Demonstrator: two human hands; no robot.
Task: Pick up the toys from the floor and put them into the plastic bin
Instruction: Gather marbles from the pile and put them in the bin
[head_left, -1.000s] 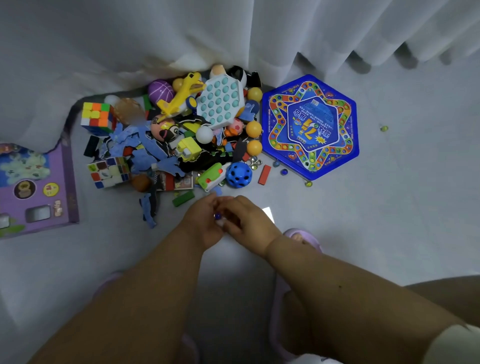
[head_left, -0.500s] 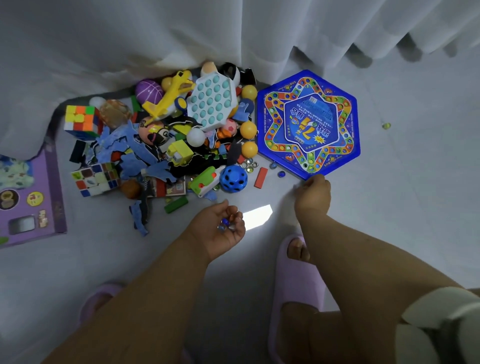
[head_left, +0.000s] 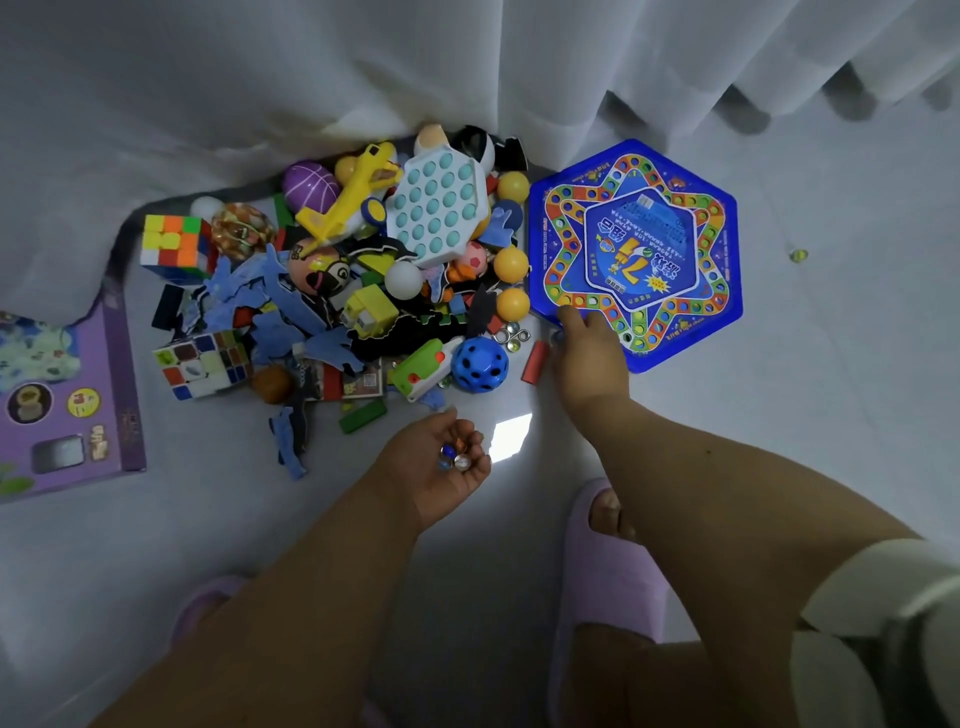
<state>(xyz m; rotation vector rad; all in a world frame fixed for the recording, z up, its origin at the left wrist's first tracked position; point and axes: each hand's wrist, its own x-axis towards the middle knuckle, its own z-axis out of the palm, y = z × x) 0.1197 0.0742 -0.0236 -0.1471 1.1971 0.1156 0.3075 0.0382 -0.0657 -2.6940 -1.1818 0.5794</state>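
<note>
A heap of toys lies on the grey floor by the white curtain: a blue holed ball (head_left: 479, 365), a red block (head_left: 535, 362), a pop-it board (head_left: 440, 205), yellow balls (head_left: 512, 304) and a small cluster of marbles (head_left: 511, 335). My left hand (head_left: 435, 464) is cupped palm up in front of the heap, with several marbles (head_left: 454, 458) resting in it. My right hand (head_left: 588, 353) reaches down at the near-left edge of the blue hexagonal game box (head_left: 641, 252), fingertips on the floor beside the red block. What the fingertips touch is hidden. No plastic bin is in view.
A purple box (head_left: 62, 405) lies at the left. Two puzzle cubes (head_left: 179, 244) sit on the heap's left side. A lone marble (head_left: 798, 254) rests on the floor at far right. My feet in lilac slippers (head_left: 605, 571) stand close below the hands.
My hands, together a second ago, have parted. The left one has turned palm up with marbles in it. The right one moved from the box's near corner leftward to the red block.
</note>
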